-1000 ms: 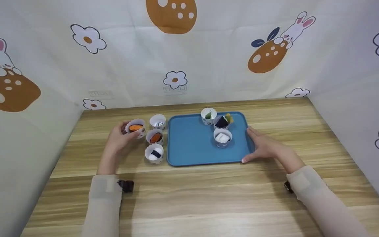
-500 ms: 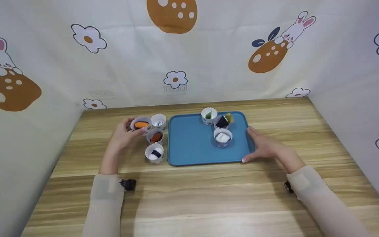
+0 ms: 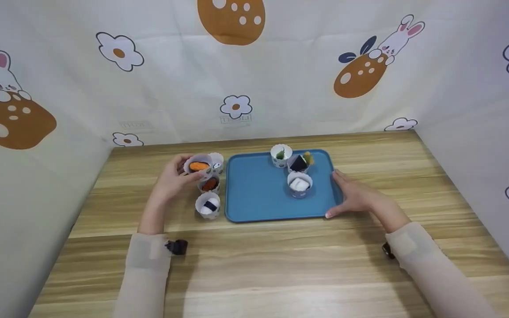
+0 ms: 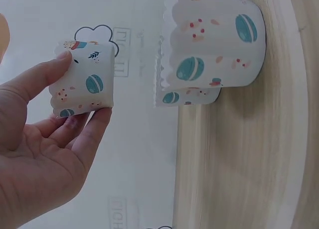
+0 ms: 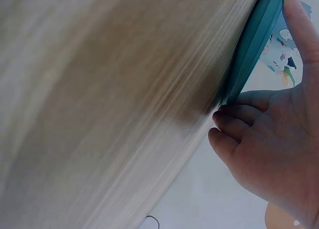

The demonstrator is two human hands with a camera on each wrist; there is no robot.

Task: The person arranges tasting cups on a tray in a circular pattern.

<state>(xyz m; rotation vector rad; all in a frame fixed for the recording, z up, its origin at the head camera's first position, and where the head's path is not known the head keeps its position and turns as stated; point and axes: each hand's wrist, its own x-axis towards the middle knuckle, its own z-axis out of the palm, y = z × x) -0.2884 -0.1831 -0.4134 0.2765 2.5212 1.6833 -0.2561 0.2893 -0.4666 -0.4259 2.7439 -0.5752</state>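
In the head view, my left hand point(image 3: 170, 179) holds a patterned paper baking cup point(image 4: 87, 79) with orange-topped toy sushi point(image 3: 199, 166) inside. Thumb and fingers pinch opposite sides of the cup, which is raised off the table in the left wrist view. Below and beside it stand a cup with red-topped sushi point(image 3: 210, 184), one with a white, black-banded piece point(image 3: 210, 206), and a partly hidden cup point(image 3: 217, 162). Over at the right, my right hand point(image 3: 356, 194) touches the edge of a blue tray point(image 3: 259, 194), thumb and fingers spread; in the right wrist view its lower fingers bend slightly.
On the tray stand a cup with something green point(image 3: 281, 154), a cup with a black triangular piece point(image 3: 298, 164) and a cup with white pieces point(image 3: 299, 184). A patterned cloth point(image 3: 170, 88) hangs behind the wooden table point(image 3: 254, 260).
My left hand has moved right with the cup of orange-topped sushi, now overlapping the cups beside the tray. The right hand and tray have not visibly moved.
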